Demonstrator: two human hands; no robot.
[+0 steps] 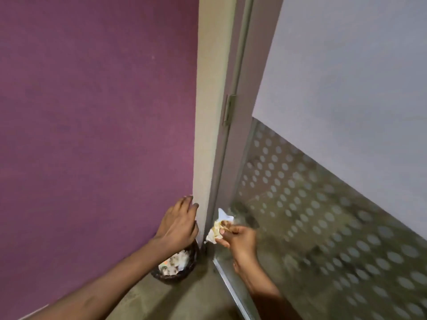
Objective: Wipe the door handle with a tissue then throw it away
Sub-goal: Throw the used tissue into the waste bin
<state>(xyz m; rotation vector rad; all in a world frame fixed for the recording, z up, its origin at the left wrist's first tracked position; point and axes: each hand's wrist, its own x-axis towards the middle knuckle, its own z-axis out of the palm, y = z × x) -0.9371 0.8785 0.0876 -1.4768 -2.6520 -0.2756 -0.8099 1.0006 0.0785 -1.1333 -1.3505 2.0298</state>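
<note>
While your right hand (240, 239) pinches the crumpled, stained tissue (219, 227) between thumb and fingers, your left hand (179, 224) lies flat and unclenched, fingers spread, against the corner where the purple wall (92, 112) meets the cream door frame (212, 112). You hold the tissue just to the right of that frame's lower end, in front of the glass door (323, 204), and it sits above and to the right of the bin, not over its mouth. Your left wrist and forearm cross above the dark wastebasket (175, 272), which stands on the floor (184, 301) tucked into the corner against the wall and hard by the foot of the frame; much of its rim is hidden under your arm. Crumpled white paper scraps (174, 264) fill what shows of its inside. To your right the door's lower half carries a pattern of frosted dots, its metal bottom edge (231, 287) runs diagonally toward you, and a hinge (228, 109) sits higher up on the frame. Open floor lies between the bin and the door's edge.
</note>
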